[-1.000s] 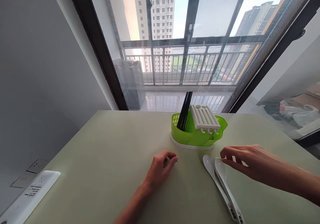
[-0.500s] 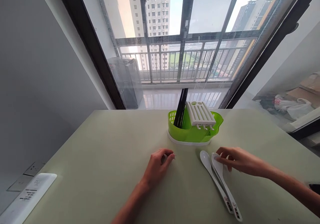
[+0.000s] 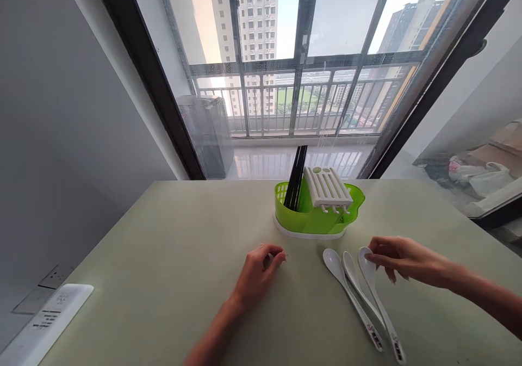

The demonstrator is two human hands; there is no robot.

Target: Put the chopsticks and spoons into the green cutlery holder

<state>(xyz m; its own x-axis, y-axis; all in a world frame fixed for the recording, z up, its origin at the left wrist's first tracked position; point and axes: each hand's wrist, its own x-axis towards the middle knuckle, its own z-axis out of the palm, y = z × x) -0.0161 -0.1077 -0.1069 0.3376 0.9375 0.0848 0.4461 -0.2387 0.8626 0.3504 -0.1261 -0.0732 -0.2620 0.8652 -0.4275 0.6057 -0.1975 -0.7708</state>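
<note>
While right hand (image 3: 402, 258) pinches outer white soup spoon (image 3: 370, 273) by its bowl, five o'clock off green cutlery holder (image 3: 310, 224), keep grip light, clear of middle spoon (image 3: 351, 270); left hand (image 3: 256, 271) curled, can't tell if holding.

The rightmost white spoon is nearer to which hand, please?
Right: the right hand holds the rightmost white spoon by its bowl, while the left hand is apart, off to its left.

White power strip (image 3: 51, 320), at left edge of pale green table (image 3: 171, 235); wall socket (image 3: 56, 277), just beside; dark window frame (image 3: 155, 83); beyond, metal railing (image 3: 261, 102), tall pale tower block (image 3: 256, 18); far right, white plastic bag (image 3: 487, 181)
</note>
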